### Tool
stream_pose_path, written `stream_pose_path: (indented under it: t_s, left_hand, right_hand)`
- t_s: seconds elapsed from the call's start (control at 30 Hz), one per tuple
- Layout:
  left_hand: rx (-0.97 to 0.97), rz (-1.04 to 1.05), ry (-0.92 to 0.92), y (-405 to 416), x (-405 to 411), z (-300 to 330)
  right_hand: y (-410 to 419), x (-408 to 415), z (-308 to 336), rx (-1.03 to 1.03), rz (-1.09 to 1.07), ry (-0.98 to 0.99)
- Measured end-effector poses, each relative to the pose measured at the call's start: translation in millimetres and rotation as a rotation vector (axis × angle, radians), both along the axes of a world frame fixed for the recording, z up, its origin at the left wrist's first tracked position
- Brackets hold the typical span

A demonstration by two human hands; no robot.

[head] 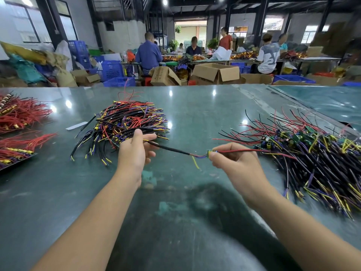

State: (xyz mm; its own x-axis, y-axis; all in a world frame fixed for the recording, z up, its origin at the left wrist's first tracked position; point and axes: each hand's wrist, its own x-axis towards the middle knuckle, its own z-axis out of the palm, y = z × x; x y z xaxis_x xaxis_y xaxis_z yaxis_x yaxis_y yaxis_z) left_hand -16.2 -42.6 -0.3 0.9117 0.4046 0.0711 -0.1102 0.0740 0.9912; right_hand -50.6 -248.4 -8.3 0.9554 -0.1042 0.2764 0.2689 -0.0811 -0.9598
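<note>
Between my hands stretches one wire harness (172, 150): a black sleeved cable with red, purple and yellow leads and a small green board. My left hand (134, 151) pinches the black sleeved end. My right hand (232, 159) pinches the small board end, and a red lead runs on to the right. The harness hangs a little above the green table (195, 118). A loose yellow lead dangles below the middle.
A heap of similar harnesses (127, 122) lies beyond my left hand. A larger heap with green boards (316, 161) spreads at the right. Red wire bundles (19, 122) sit at the left edge. Beyond the table are cardboard boxes (214, 73), blue crates and seated people.
</note>
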Motion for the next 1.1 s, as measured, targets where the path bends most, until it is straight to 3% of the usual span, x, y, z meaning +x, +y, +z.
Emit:
stream_pose_path:
  t_s: [0.13, 0.3, 0.57, 0.63, 0.73, 0.87, 1.1]
  left_hand:
    - [0.182, -0.049, 0.016, -4.5, -1.5, -1.7]
    - [0.246, -0.115, -0.007, -12.3, -7.1, -1.0]
    - [0.181, -0.209, -0.002, -16.4, -11.7, -0.9]
    - [0.004, -0.272, -0.021, -14.5, -12.8, 1.7]
    - [-0.251, -0.499, -0.063, -17.7, -18.2, 3.5]
    - [-0.105, -0.71, -0.024, -41.5, -29.9, -9.8]
    - [-0.038, -0.588, -0.138, -54.8, -33.6, -13.6]
  right_hand:
    - [-24.1, 4.8, 9.3, -0.042, -0.001, 0.039]
    - [-34.8, 4.9, 6.7, -0.528, -0.08, 0.011]
    - [-42.2, 1.1, 2.4, -0.551, -0.057, 0.076]
    - [-36.9, 0.0, 1.4, -0.438, -0.033, 0.091]
    - [-28.4, -2.2, 1.2, -0.049, 0.101, 0.156]
    - [-20.9, -4.4, 2.6, 0.286, 0.228, 0.207]
    - [-7.4, -8.0, -0.8, 0.464, 0.351, 0.298]
